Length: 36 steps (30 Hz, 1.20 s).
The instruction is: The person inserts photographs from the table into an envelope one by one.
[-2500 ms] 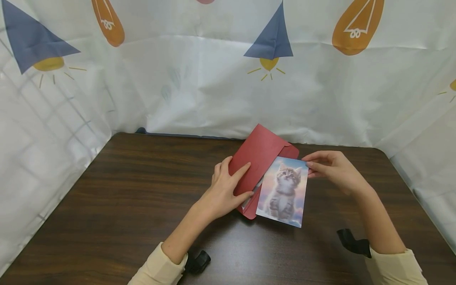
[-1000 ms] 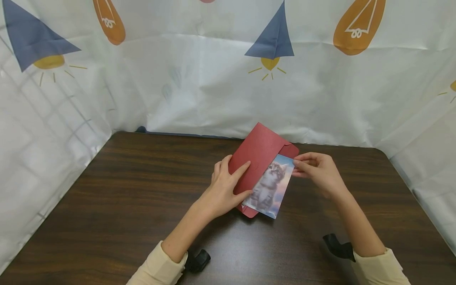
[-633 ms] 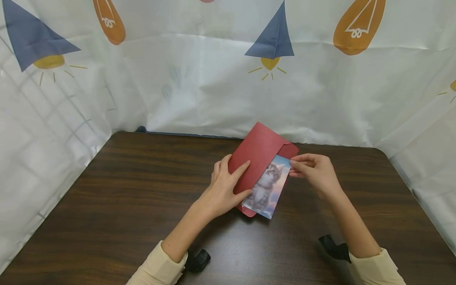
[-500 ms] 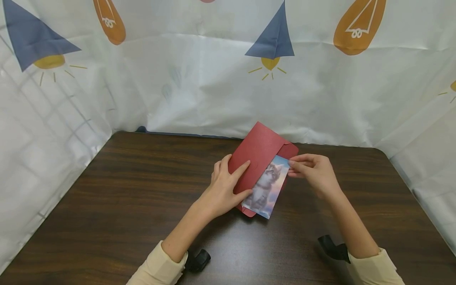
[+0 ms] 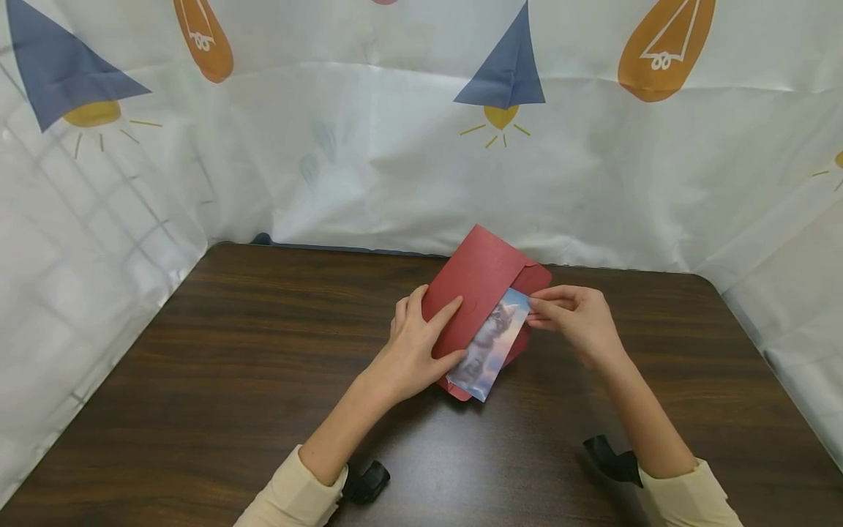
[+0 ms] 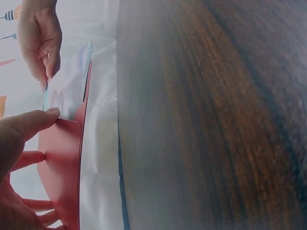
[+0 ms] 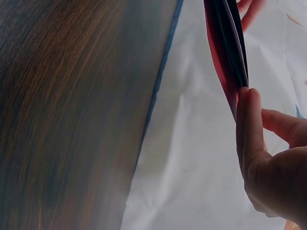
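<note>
A red envelope (image 5: 479, 271) slants above the back part of the table, its flap side turned to the right. My left hand (image 5: 416, 351) grips it from the left, thumb at the mouth edge and fingers spread on the front in the left wrist view. A kitten picture card (image 5: 490, 344) sits partly inside the envelope; its right portion still shows, with the kitten half covered. My right hand (image 5: 579, 322) pinches the card's upper right corner between thumb and fingers. In the right wrist view the red envelope (image 7: 218, 57) appears edge-on, with its mouth parted.
The dark wooden table (image 5: 230, 380) carries the work. Behind it hangs a pale curtain (image 5: 395, 161) with lamp prints. Black wrist mounts (image 5: 369, 483) stick out from both cream sleeves (image 5: 293, 490).
My right hand has moved left, and the card has tilted and slid leftward into the envelope, so less of the kitten shows. My left hand and the envelope have hardly moved.
</note>
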Available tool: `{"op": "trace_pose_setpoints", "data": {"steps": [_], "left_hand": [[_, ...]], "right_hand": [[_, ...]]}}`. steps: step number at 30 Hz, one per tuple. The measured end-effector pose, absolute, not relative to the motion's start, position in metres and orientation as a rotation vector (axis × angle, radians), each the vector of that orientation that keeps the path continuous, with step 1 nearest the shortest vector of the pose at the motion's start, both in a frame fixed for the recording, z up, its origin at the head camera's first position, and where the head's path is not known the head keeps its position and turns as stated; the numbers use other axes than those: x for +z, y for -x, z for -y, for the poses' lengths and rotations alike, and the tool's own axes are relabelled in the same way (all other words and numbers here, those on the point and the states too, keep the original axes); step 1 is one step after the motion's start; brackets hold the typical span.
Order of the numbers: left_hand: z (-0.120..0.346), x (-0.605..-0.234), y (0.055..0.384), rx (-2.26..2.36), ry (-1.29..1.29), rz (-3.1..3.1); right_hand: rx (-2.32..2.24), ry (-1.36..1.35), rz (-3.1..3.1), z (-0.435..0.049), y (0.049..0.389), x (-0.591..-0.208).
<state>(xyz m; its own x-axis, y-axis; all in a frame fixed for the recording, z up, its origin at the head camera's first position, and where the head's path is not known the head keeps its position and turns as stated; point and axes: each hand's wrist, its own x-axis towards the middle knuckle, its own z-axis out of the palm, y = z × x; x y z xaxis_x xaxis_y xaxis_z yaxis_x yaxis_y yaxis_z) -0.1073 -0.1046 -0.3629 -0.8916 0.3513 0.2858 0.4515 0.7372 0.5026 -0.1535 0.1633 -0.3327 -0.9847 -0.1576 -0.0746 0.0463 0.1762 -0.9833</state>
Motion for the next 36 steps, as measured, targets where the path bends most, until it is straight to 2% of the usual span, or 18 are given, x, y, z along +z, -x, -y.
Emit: {"op": "trace_pose_setpoints", "data": {"steps": [36], "left_hand": [[0.103,-0.363,0.108,-0.860,0.638,2.777]], "right_hand": [[-2.003,0.018,-2.267,-0.141,0.155,-0.334]]}}
